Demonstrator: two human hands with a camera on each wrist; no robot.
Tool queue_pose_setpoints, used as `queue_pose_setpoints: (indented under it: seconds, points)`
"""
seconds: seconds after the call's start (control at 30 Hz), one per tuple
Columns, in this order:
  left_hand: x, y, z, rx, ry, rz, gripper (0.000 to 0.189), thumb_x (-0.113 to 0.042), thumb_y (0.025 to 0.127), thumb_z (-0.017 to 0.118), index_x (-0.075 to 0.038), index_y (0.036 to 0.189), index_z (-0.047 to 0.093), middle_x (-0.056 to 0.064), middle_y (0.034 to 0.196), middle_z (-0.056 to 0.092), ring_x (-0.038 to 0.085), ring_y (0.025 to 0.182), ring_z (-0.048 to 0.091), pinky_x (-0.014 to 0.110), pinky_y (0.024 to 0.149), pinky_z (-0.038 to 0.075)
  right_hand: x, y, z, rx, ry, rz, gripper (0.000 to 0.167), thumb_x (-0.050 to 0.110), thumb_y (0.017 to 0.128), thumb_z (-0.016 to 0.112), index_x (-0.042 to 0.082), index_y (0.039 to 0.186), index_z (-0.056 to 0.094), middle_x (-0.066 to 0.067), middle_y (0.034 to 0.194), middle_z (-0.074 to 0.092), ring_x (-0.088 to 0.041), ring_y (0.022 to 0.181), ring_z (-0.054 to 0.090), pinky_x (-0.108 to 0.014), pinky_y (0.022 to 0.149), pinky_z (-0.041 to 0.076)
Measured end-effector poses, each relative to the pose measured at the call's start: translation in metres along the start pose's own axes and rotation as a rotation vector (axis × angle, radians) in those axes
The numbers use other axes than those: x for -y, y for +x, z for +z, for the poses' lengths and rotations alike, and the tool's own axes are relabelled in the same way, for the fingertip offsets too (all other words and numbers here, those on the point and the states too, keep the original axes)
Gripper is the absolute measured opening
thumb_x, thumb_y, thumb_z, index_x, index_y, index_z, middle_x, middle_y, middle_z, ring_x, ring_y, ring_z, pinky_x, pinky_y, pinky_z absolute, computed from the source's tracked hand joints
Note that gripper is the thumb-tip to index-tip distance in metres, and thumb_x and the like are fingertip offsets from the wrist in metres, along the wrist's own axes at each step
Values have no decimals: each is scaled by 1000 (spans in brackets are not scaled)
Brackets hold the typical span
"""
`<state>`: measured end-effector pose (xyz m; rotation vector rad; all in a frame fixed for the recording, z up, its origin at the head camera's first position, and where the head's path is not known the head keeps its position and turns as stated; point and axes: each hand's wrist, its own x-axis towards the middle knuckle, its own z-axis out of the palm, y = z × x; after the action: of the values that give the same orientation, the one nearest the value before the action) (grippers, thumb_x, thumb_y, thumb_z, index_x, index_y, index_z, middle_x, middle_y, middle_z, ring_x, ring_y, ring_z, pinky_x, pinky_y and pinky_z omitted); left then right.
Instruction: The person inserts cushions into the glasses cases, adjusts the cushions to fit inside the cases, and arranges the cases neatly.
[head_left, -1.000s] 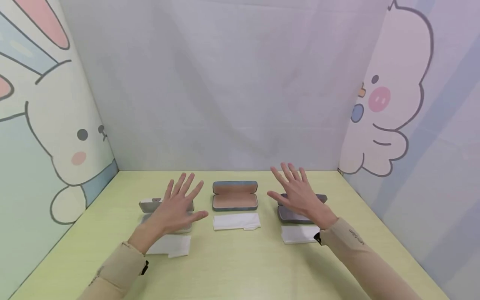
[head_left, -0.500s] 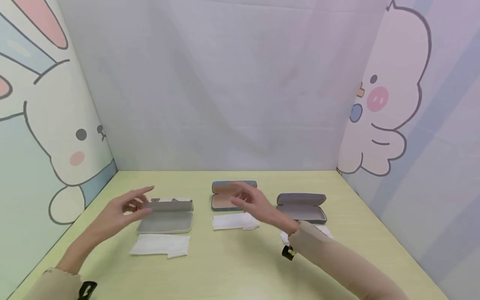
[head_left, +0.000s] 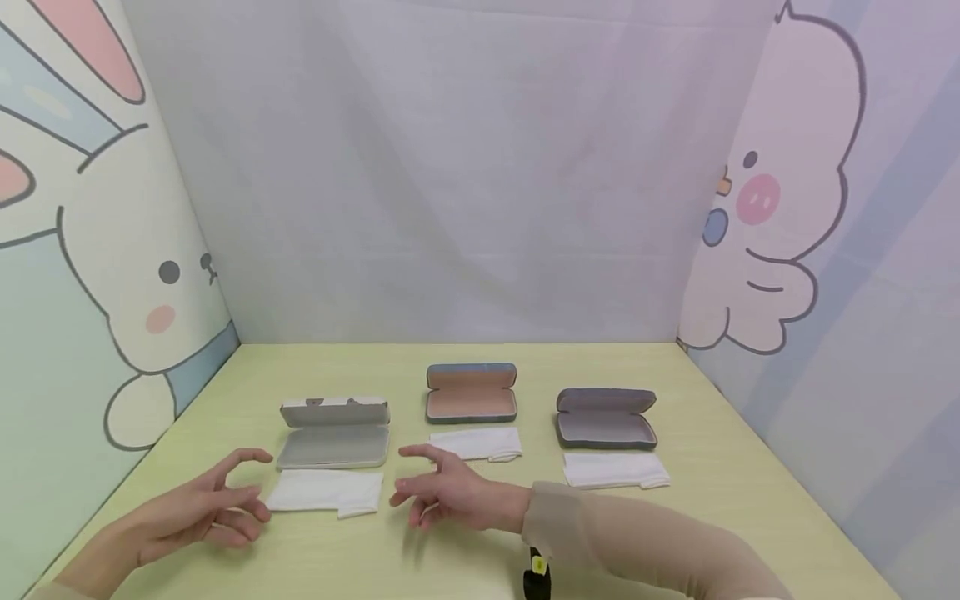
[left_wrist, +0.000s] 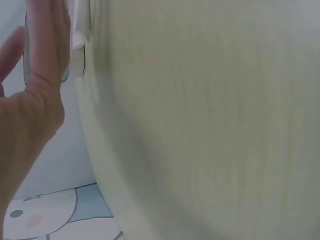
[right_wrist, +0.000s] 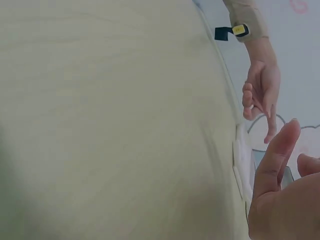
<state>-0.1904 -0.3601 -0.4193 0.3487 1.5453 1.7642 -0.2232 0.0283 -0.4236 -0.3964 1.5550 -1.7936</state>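
Note:
A folded white cloth (head_left: pixel 326 492) lies flat between my two hands, in front of an open glasses case (head_left: pixel 333 446) with a grey lining. Just left of this cloth is my left hand (head_left: pixel 195 508), its fingers loosely bent and holding nothing. My right hand (head_left: pixel 453 492) hovers to the cloth's right, also holding nothing, with its index finger stretched toward the left. In the left wrist view the left hand (left_wrist: pixel 42 65) shows at the upper left edge. The right wrist view has the right hand (right_wrist: pixel 285 185) at the lower right, facing the left one.
Behind the right hand stands an open blue glasses case (head_left: pixel 471 404) with a pinkish lining, a white cloth (head_left: pixel 480 443) before it. Farther right are an open dark case (head_left: pixel 606 429) and another white cloth (head_left: pixel 615 469). A grey curtain (head_left: pixel 450 167) closes off the table's back.
Both hands were spread over the outer cases. The left has come down and left to the table; the right has swept left and down to the near-left cloth. Cases and cloths stay put.

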Motion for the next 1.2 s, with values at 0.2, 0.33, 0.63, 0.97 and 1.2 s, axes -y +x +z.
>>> queue_pose_setpoints:
  seconds: [0.2,0.33,0.63,0.97,1.2]
  points:
    - [12,8,7,-25,-44,-22,35,-14,106,31,-28,129,8,13,110,69,22,96,71,38,91,57,-8,4,15,-6,1,50,65,13,92,64,12,146,28,-19,100,73,-8,52,64,-21,50,54]
    - [14,14,10,-101,-4,-30,35,-18,106,34,-16,122,3,13,104,71,22,92,72,38,85,59,-9,7,20,-6,10,72,65,9,92,64,11,145,28,-23,100,72,-10,52,65,-21,50,55]
    - [13,30,22,-364,179,-95,34,-10,99,44,4,107,14,9,79,70,14,68,71,28,66,61,-11,11,22,3,-6,75,65,13,92,64,11,146,28,-25,103,71,-10,52,65,-22,49,55]
    - [10,21,21,-395,289,-84,35,-21,100,49,2,110,25,6,76,67,11,62,66,26,57,58,-17,20,21,-24,-3,89,66,7,90,65,11,145,27,-26,100,71,-11,51,64,-23,49,56]
    - [11,20,20,-481,178,-77,36,-14,96,56,2,116,31,4,80,67,13,69,70,29,67,61,-18,26,23,-48,-9,99,63,3,90,64,10,142,29,-26,94,72,-10,49,63,-23,49,56]
